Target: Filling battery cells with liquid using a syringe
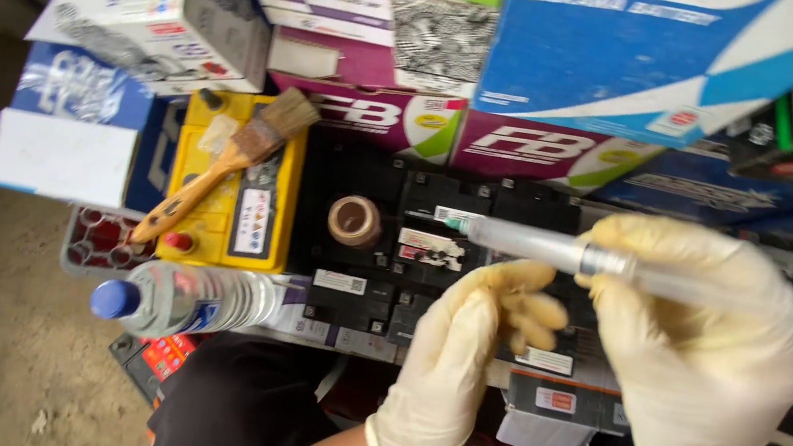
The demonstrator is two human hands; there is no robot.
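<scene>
My right hand [702, 361], in a cream rubber glove, grips a large clear plastic syringe [535, 243] held level, its tip pointing left over a black battery [396, 223]. My left hand [472, 348], gloved the same, hovers just below the syringe barrel with fingers curled and blurred, holding nothing that I can see. A roll of brown tape [354, 221] sits on the black battery's top, left of the syringe tip.
A yellow battery [230, 223] with a wooden paintbrush [228, 160] across it stands left of the black one. A clear plastic bottle with a blue cap [181, 297] lies in front. Stacked battery cartons [628, 60] wall off the back.
</scene>
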